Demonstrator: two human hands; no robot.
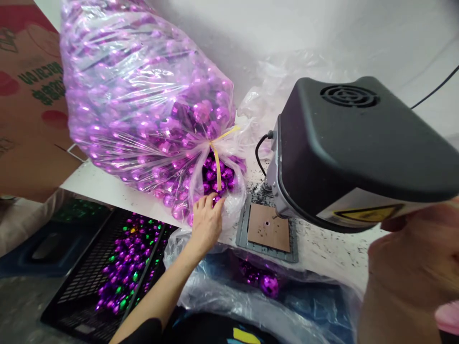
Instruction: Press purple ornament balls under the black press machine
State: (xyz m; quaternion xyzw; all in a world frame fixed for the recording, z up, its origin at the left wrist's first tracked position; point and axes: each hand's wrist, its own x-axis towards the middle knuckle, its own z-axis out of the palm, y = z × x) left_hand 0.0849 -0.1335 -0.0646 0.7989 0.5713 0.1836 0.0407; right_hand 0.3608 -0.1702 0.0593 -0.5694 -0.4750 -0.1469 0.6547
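My left hand (207, 220) reaches to the mouth of a large clear plastic bag (139, 71) filled with shiny purple faceted balls. Its fingers are curled at the opening, and a purple ball (216, 198) shows between thumb and fingertips. A yellow tie (218, 167) gathers the bag's neck above the opening. At the right edge, my right hand (409, 258) is raised against the near side of a black bench machine (358, 143); its fingers are mostly hidden and blurred. Below the machine head, a brown square plate (268, 227) with a small hole lies on a grey base (244, 229).
Left of me, a black crate (75, 286) holds purple and green pieces. Clear plastic sheeting (215, 296) hangs at the table's front edge, with purple balls (268, 285) in it. A cardboard box (32, 105) stands far left. Dark shavings litter the white table (330, 248).
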